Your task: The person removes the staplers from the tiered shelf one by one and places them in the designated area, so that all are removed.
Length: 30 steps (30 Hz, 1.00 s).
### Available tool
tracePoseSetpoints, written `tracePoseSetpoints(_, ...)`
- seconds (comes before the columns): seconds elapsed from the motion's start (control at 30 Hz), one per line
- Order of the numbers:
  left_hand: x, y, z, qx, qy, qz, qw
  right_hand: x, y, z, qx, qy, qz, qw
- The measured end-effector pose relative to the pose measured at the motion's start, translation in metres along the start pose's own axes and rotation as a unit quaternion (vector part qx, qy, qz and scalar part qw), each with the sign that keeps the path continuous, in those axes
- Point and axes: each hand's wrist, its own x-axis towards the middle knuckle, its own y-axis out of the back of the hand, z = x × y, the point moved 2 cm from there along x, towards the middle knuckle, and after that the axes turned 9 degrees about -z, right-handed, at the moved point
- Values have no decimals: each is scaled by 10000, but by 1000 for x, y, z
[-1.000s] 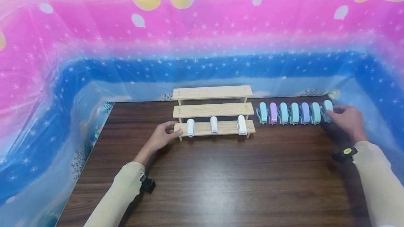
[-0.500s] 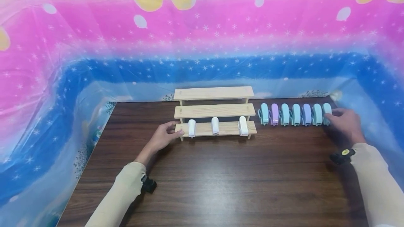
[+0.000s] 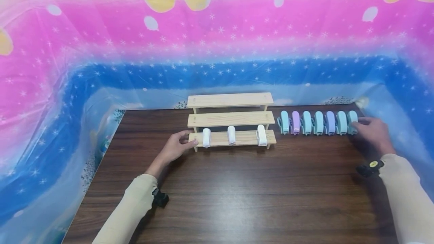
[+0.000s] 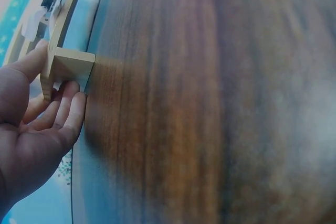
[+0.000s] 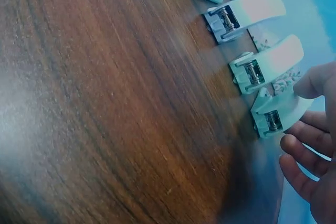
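Observation:
At the left end of the lowest step of a three-tier wooden display stand [image 3: 230,118], my left hand [image 3: 174,147] grips the plank. In the left wrist view the thumb lies on top of the plank and the fingers are bent beneath it, beside a leg [image 4: 74,62]. Three white clips [image 3: 231,134] sit spaced along that step. My right hand [image 3: 374,133] pinches a mint-green clip [image 5: 281,109] with a metal spring, the rightmost in a row of clips. Its thumb presses the lever, while part of the index finger is hidden behind the clip.
Other clips in the row, several mint green [image 3: 306,122], a pink-purple one [image 3: 295,122] and a lavender one [image 3: 330,122], stand side by side right of the stand. The dark wooden table [image 3: 230,199] meets a patterned pink and blue cloth [image 3: 217,48] behind.
The rightmost clip has come down slightly and toward the row with my right hand, now level beside its neighbour. The left hand stays on the stand. The head view shifted a little.

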Motion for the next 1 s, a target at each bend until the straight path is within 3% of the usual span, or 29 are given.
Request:
tracePoseSetpoints(0.27,1,0,-2,11,-19,25,10000,-6,14,-10,113,178,516,9984)
tracePoseSetpoints(0.53,0,0,-1,-125,-24,3,9999,-9,23,-36,253,571,913,9939)
tracePoseSetpoints(0.73,0,0,-1,-168,-56,-38,9998,-16,21,-68,636,740,911,9911)
tracePoseSetpoints(1.0,1,0,0,-192,-23,-75,9998,-26,8,-111,633,1286,833,9862)
